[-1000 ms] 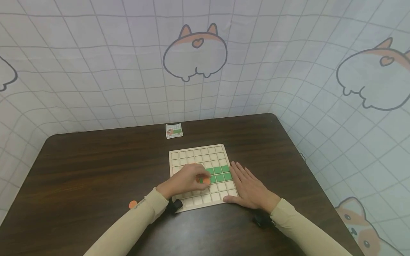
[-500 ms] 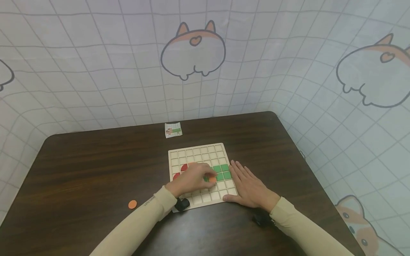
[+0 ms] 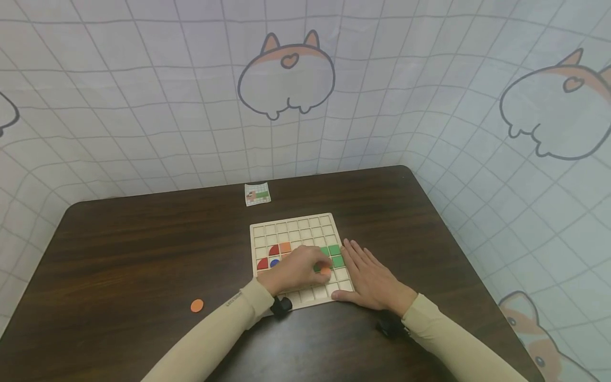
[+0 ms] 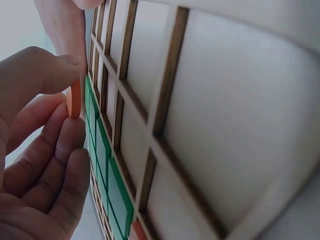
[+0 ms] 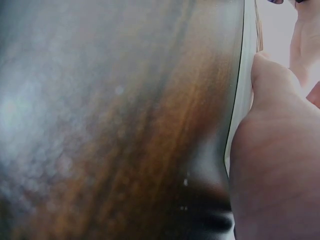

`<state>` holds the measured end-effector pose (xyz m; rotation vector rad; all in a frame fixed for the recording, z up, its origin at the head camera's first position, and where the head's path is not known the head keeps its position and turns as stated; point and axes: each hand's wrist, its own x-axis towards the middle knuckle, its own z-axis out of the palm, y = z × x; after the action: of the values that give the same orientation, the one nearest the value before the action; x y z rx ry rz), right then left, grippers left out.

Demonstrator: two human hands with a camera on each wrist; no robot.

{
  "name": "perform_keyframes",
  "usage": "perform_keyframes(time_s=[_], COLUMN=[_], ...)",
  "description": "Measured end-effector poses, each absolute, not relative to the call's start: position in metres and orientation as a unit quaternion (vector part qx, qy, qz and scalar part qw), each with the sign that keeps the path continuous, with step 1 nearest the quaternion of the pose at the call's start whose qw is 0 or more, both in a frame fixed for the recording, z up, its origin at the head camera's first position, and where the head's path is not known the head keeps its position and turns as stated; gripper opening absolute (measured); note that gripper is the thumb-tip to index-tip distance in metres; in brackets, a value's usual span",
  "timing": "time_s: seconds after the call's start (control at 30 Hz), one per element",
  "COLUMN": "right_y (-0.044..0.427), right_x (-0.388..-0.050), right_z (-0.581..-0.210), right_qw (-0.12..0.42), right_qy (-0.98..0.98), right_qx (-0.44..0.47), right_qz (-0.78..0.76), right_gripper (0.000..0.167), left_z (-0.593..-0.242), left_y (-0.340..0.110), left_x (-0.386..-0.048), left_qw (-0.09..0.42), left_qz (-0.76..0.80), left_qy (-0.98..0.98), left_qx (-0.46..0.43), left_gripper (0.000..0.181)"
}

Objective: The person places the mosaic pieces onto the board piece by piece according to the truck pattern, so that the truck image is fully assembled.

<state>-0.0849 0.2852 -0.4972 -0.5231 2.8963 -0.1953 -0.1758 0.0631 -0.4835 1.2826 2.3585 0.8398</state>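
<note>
Between thumb and fingers, my left hand (image 3: pixel 299 266) pinches a thin orange disc (image 4: pixel 74 100), held just over the wooden grid board (image 3: pixel 296 225). Green square tiles (image 3: pixel 334 250) fill cells in the board's right part, by that hand. Further left in the board lie red quarter-round tiles (image 3: pixel 273 250), an orange square tile (image 3: pixel 285 247) and a blue round piece (image 3: pixel 274 262); my left hand and sleeve cover some cells. Flat and with straight fingers, my right hand (image 3: pixel 372 281) rests against the board's right edge, its thumb at the near right corner.
A second orange disc (image 3: pixel 197 305) lies on the dark wood table (image 3: pixel 143 254), left of the board. Behind the board is a small picture card (image 3: pixel 257 194) with a coloured grid pattern. A white gridded curtain (image 3: pixel 191 106) surrounds the table's back and right side.
My left hand has moved right across the board with the orange disc, uncovering the red tiles, the orange square and the blue piece. The right hand stays in place.
</note>
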Motion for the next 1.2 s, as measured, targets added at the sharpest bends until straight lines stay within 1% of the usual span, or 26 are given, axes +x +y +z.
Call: perform_keyframes(time_s=[0.13, 0.43, 0.53, 0.83, 1.2], right_y=[0.285, 0.284, 0.284, 0.285, 0.286], right_x=[-0.085, -0.085, -0.084, -0.083, -0.084], right_z=[-0.495, -0.496, -0.495, -0.497, -0.498], right_qw=[0.097, 0.098, 0.098, 0.084, 0.089], right_qy=[0.977, 0.977, 0.977, 0.977, 0.978], right_qx=[-0.176, -0.173, -0.174, -0.184, -0.18], right_qz=[-0.068, -0.072, -0.069, -0.066, -0.063], right_gripper=[0.111, 0.111, 0.111, 0.108, 0.109], left_z=[-0.483, -0.484, -0.486, -0.486, -0.484], left_y=[0.065, 0.069, 0.07, 0.073, 0.074], left_x=[-0.174, -0.172, -0.172, -0.172, -0.172], left_qw=[0.171, 0.155, 0.156, 0.152, 0.163], left_qz=[0.297, 0.28, 0.277, 0.282, 0.283], left_qy=[0.822, 0.823, 0.824, 0.812, 0.81], left_qx=[0.454, 0.469, 0.469, 0.489, 0.488], left_gripper=[0.021, 0.025, 0.027, 0.025, 0.028])
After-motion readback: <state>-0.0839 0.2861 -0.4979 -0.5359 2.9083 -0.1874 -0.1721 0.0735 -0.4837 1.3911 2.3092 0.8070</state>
